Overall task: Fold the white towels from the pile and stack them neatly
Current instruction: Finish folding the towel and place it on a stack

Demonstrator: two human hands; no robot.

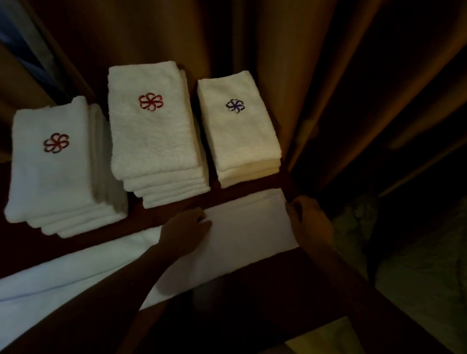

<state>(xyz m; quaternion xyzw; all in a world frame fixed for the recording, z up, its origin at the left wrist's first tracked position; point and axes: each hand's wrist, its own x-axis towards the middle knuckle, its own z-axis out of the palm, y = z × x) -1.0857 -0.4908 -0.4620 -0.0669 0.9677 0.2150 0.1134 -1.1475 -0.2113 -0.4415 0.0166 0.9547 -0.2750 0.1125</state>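
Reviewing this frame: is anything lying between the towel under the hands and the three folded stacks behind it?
Nothing visible. Only a bare strip of dark table separates the flat towel from the left stack, middle stack and right stack.

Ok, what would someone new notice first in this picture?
Three stacks of folded white towels sit in a row before a brown curtain, two with red flower logos, the right one purple. Nearer, the left hand and right hand work a flat towel.

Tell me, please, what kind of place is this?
Probably a hotel room or its linen area: stacks of folded white towels with embroidered flower logos, and heavy brown curtains behind the dark table.
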